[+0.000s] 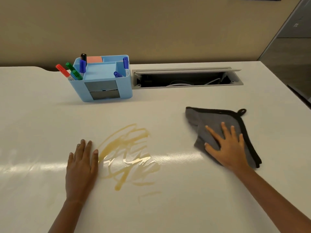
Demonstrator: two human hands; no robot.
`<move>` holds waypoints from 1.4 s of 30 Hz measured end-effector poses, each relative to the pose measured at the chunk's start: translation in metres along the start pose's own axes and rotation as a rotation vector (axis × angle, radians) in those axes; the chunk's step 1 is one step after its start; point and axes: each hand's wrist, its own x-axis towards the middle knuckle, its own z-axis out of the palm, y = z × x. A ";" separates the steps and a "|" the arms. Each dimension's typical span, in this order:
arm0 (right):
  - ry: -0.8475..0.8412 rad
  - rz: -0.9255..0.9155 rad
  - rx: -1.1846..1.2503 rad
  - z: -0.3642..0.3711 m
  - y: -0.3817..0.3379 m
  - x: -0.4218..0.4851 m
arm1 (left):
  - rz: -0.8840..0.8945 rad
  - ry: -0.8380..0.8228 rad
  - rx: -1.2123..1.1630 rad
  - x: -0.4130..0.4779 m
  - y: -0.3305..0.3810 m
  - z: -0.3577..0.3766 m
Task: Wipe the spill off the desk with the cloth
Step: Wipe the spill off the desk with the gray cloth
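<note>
A yellowish, smeared spill (127, 155) spreads over the middle of the white desk (168, 207). To its right lies a folded grey cloth (210, 121) with black trim and a hanging loop. My right hand (225, 147) rests flat on the cloth's near part, fingers spread, pressing it to the desk. My left hand (81, 165) lies flat on the desk just left of the spill, fingers straight and together, holding nothing; its fingertips are beside the spill's left edge.
A light blue desk organiser (102, 88) with several markers stands at the back, left of centre. An open cable hatch (185, 79) is sunk into the desk behind the cloth. The desk's right edge (289, 91) runs close to the cloth.
</note>
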 end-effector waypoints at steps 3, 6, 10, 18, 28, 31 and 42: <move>-0.012 0.092 -0.031 0.010 -0.013 0.040 | -0.008 0.003 -0.003 0.000 0.000 0.002; -0.054 0.080 -0.023 0.017 -0.044 0.067 | -0.013 0.011 -0.002 0.000 0.001 0.003; -0.053 -0.064 0.004 0.023 -0.096 0.063 | -0.011 0.010 0.003 0.000 0.001 0.003; -0.046 -0.343 0.158 0.017 -0.107 -0.048 | 0.001 -0.012 -0.020 -0.002 0.001 -0.003; 0.029 0.010 0.061 -0.008 0.004 -0.039 | 0.004 -0.030 0.031 0.000 -0.002 -0.001; -0.001 0.119 -0.011 0.002 -0.008 0.013 | 0.007 -0.024 0.042 0.000 -0.001 0.000; -0.056 -0.304 0.067 0.019 -0.115 -0.006 | 0.003 -0.015 0.034 0.000 0.000 0.000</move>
